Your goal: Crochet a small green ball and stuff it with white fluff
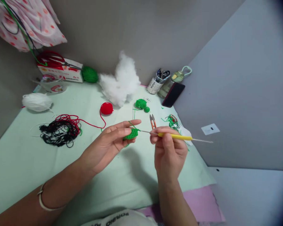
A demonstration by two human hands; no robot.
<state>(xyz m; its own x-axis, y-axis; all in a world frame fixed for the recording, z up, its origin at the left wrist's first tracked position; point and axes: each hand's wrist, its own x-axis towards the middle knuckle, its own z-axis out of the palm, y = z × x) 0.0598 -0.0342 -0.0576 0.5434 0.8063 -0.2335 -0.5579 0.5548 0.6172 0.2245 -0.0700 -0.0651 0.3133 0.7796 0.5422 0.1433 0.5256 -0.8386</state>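
Crochet piece (131, 134), the small green one: where does it sit?

Pinched in the left hand (110, 142), thumb underneath and curled fingers on top, held up above the mint-green cloth (25, 157). The index finger is stretched out straight, with a green strand (132, 125) running over it.

And the right hand (168, 150)?

Closed round the yellow handle of the crochet hook (174, 136), thumb and fingertips pressing on it from above. It holds nothing else.

Which way does the hook lie?

Nearly level, its long axis running left to right across the view. The bare metal shaft points left, straight at the piece, and the tip meets its right edge; whether it sits inside a stitch I cannot tell. So the piece lies just to the left of the right hand, and the left hand is the one on it.

What is beyond the hands?

Thread snips (152, 121) just behind the hook and a black and red tangle (60, 130) off to the left. Then come a red yarn ball (106, 108) and small green pieces (141, 104). Farthest back, by the wall, are white stuffing (122, 81) and a green yarn ball (90, 74).
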